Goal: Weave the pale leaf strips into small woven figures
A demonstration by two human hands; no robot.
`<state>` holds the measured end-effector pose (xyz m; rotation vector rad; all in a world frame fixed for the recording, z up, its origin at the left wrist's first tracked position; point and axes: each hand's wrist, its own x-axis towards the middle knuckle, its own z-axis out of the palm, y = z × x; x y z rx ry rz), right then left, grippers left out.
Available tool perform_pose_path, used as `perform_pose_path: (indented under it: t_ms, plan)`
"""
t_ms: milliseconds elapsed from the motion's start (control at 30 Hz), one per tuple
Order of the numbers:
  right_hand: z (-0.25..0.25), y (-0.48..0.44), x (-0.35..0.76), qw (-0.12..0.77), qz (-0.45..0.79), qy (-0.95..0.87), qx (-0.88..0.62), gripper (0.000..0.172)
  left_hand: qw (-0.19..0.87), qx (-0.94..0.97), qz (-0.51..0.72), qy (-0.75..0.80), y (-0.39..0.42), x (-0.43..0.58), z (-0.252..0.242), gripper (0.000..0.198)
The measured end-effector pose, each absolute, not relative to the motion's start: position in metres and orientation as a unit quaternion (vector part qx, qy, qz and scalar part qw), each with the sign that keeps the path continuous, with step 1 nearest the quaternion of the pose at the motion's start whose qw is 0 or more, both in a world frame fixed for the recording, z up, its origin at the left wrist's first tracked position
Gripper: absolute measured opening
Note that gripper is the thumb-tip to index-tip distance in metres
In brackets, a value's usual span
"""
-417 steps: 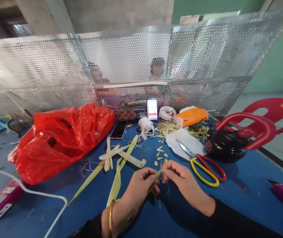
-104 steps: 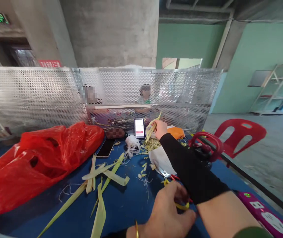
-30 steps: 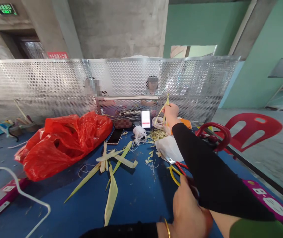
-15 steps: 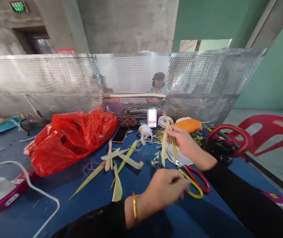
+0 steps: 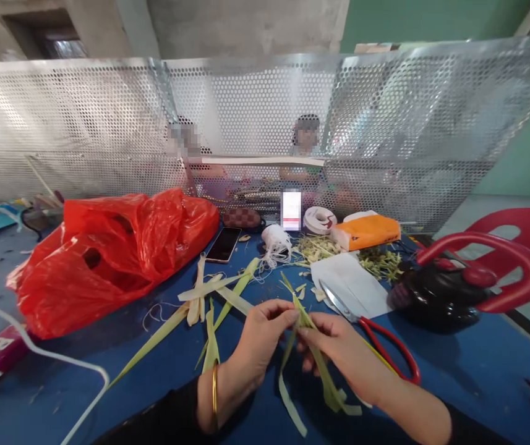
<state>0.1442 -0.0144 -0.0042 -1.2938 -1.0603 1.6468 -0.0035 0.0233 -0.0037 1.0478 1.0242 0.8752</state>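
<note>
Both hands meet low in the centre over the blue table. My left hand (image 5: 265, 337) pinches pale green leaf strips (image 5: 324, 377) near their top end. Beside it, my right hand (image 5: 339, 346) is closed on the same bundle, whose loose ends hang below the fingers. More leaf strips (image 5: 218, 287) lie crossed on the table to the left. Red-handled scissors (image 5: 385, 346) rest at the right, blades on a white sheet (image 5: 362, 284), partly behind my right forearm.
A red plastic bag (image 5: 120, 259) fills the left, near a white cable (image 5: 65, 358). Behind are a phone (image 5: 224, 245), white string (image 5: 276, 242), a tape roll (image 5: 320, 220) and an orange packet (image 5: 367, 232). A black kettle (image 5: 441, 296) stands right. Two people sit behind the mesh screen (image 5: 255, 99).
My right hand has come down and nearer with the leaf strips, and my left hand has moved left and up to pinch them. The camera view has tilted down.
</note>
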Motion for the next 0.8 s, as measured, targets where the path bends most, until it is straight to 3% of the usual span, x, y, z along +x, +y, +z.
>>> perform_pose_path:
  t_ms: [467, 800]
  plan:
    - [0.0, -0.013, 0.159, 0.378, 0.605, -0.483, -0.507, 0.03, 0.743, 0.377, 0.397, 0.384, 0.022, -0.007, 0.009, 0.021]
    - [0.004, -0.018, 0.155, 0.36, 0.57, -0.552, -0.491, 0.028, 0.682, 0.462, 0.399, 0.403, 0.022, -0.007, 0.013, 0.023]
